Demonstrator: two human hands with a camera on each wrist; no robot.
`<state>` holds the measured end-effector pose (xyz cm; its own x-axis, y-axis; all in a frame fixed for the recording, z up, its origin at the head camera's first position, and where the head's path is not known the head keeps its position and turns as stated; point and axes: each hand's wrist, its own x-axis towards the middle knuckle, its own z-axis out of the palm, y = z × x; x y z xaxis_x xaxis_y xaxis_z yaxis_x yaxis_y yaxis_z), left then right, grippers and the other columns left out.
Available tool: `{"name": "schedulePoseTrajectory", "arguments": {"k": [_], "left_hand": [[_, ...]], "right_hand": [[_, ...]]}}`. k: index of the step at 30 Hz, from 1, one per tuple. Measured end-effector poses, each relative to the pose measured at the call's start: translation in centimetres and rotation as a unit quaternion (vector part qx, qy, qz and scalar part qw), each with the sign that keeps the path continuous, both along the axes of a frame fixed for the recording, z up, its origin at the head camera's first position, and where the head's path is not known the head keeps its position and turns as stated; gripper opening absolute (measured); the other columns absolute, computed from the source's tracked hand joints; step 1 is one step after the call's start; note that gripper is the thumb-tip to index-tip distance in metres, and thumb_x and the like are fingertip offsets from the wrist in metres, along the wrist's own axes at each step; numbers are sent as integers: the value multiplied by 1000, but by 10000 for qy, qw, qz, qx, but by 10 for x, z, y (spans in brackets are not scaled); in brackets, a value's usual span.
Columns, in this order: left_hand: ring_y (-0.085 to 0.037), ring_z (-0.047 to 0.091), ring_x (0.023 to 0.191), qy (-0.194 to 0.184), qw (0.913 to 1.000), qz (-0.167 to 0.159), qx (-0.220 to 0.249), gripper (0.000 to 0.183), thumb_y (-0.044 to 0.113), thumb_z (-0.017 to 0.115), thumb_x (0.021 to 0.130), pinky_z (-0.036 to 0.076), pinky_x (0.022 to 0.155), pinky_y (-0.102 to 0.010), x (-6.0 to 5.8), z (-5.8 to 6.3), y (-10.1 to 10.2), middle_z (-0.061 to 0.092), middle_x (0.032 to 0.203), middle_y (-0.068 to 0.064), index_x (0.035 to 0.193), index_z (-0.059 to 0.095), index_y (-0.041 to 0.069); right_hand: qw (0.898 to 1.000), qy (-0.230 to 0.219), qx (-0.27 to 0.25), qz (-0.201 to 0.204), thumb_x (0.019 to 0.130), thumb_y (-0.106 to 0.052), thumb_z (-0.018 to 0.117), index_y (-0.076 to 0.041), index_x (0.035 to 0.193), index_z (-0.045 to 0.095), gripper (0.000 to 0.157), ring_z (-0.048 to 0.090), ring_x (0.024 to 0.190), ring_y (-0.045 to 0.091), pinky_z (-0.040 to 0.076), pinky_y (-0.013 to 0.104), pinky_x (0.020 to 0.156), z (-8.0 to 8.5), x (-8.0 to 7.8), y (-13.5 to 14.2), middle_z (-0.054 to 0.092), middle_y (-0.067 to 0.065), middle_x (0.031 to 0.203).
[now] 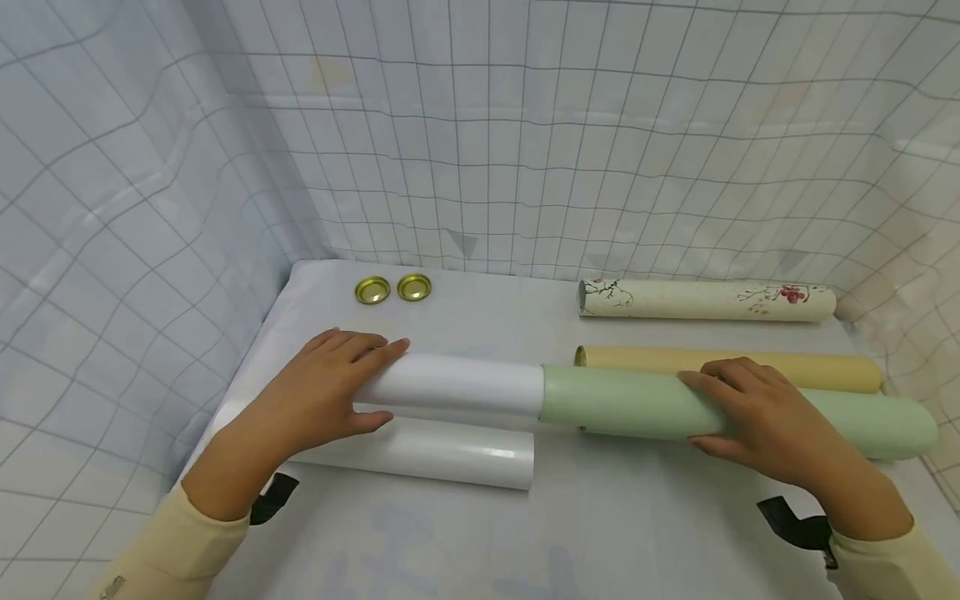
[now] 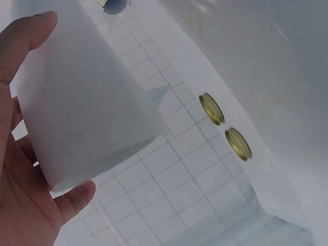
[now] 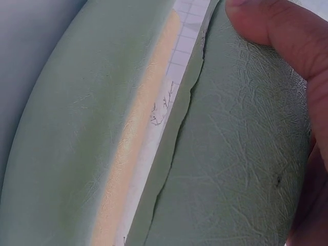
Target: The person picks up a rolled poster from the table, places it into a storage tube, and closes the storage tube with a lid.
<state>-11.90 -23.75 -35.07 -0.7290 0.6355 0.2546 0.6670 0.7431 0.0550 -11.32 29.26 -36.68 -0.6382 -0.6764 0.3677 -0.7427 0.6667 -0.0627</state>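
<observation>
My left hand (image 1: 322, 396) holds the left end of a white paper roll (image 1: 465, 385), thumb on the near side and fingers over the far side. In the left wrist view the white roll (image 2: 92, 102) has an open end. Its right end meets, or runs into, a pale green leather-textured roll (image 1: 615, 402); which one I cannot tell. My right hand (image 1: 765, 417) grips that green roll from above. Up close in the right wrist view, the green roll (image 3: 241, 148) has a creased surface and a loose, wavy edge, with the thumb on it.
A glossy white tube (image 1: 465, 454) lies in front of the white roll. Behind the green roll is a yellow tube (image 1: 637, 358), and farther back a floral tube (image 1: 690, 300). Two gold lids (image 1: 372, 290) lie at the back left. Grid-patterned cloth walls (image 1: 487, 150) surround the table.
</observation>
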Motion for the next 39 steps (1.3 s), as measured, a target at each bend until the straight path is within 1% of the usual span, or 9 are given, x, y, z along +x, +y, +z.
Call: {"name": "schedulePoseTrajectory", "arguments": {"k": [4, 10, 15, 16, 19, 21, 23, 29, 39], "left_hand": [[-34, 58, 109, 92, 9994, 15, 330, 82, 32, 90, 67, 41, 100, -50, 2, 2, -15, 61, 119, -10, 138, 56, 11], [-36, 62, 102, 470, 9960, 91, 748, 76, 25, 91, 61, 51, 88, -52, 5, 11, -40, 63, 117, -13, 129, 62, 8], [-34, 63, 101, 342, 9955, 161, 867, 75, 23, 92, 62, 53, 84, -49, 8, 16, -52, 63, 119, -11, 129, 63, 8], [-32, 63, 103, 289, 9954, 154, 898, 75, 22, 92, 62, 53, 85, -47, 8, 15, -53, 63, 120, -10, 130, 62, 8], [-27, 61, 108, 33, 9935, 107, 1136, 76, 18, 92, 63, 48, 95, -27, 9, 13, -53, 62, 124, -7, 131, 61, 8], [-24, 60, 111, -118, 9913, 59, 1313, 75, 14, 92, 63, 39, 100, -14, 10, 11, -53, 61, 125, -5, 131, 61, 8], [-21, 58, 112, -260, 9888, 19, 1466, 74, 12, 92, 63, 31, 100, -5, 10, 9, -53, 61, 125, -3, 130, 62, 9], [-15, 57, 111, -369, 9869, -2, 1571, 73, 10, 92, 64, 31, 98, -3, 13, 5, -54, 60, 126, 1, 130, 62, 13], [-12, 57, 109, -383, 9827, -173, 1804, 72, 7, 91, 64, 37, 95, -6, 19, 0, -45, 59, 126, 2, 129, 62, 13]], "right_hand": [[10000, -33, 37, -65, 93, -71, 39, -8, 129, 62, 76, 56, 101, 30, 42, 49, 83, -1, 1, 2, 59, 8, 111], [9999, -35, 33, -112, 93, -71, 40, -8, 129, 62, 75, 56, 101, 29, 42, 47, 82, -3, 3, 5, 59, 8, 111], [9998, 89, -16, -151, 93, -72, 41, -7, 126, 63, 76, 57, 99, 29, 41, 46, 82, -1, 5, 6, 59, 9, 109], [9998, 111, -20, -151, 93, -72, 41, -7, 125, 63, 76, 57, 98, 29, 41, 46, 82, -1, 5, 6, 59, 9, 109], [9998, 133, -26, -148, 93, -72, 41, -7, 125, 63, 75, 57, 99, 29, 41, 46, 83, -1, 6, 6, 59, 9, 109], [9998, 124, -24, -136, 93, -72, 41, -8, 125, 63, 75, 56, 101, 29, 40, 46, 84, -1, 7, 5, 59, 9, 110], [9998, 127, -20, -122, 93, -72, 41, -8, 125, 63, 75, 56, 102, 29, 40, 46, 84, -2, 8, 5, 59, 9, 110], [9997, 204, -14, -92, 93, -71, 41, -8, 124, 63, 74, 56, 100, 28, 40, 44, 85, 0, 10, 5, 59, 8, 109], [9998, 142, -61, -129, 93, -72, 41, -9, 125, 63, 74, 56, 103, 30, 40, 47, 84, 1, 14, 3, 59, 9, 110]]}}
